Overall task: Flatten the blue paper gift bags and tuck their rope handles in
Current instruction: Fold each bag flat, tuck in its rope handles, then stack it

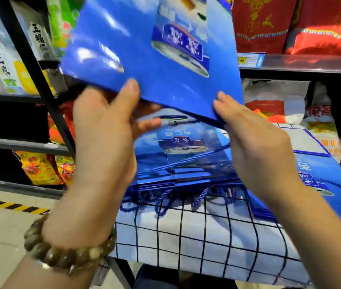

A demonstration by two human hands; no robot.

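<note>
The left hand's [102, 130] thumb presses on the face of a flattened blue gift bag [144, 49] at its near edge, with the fingers [148, 122] curled beneath, pinching it. The right hand's [255, 140] fingers [221, 105] lie over the bag's near right corner; its thumb is hidden, so I cannot tell whether it grasps. The bag is held tilted in the air above a stack of blue bags [186, 140] lying on the cloth-covered bench [196, 243], whose rope handles [161, 203] spill over the stack's near edge. A bead bracelet [65, 253] circles the left wrist. Stocked shelves [301, 63] stand behind.
</note>
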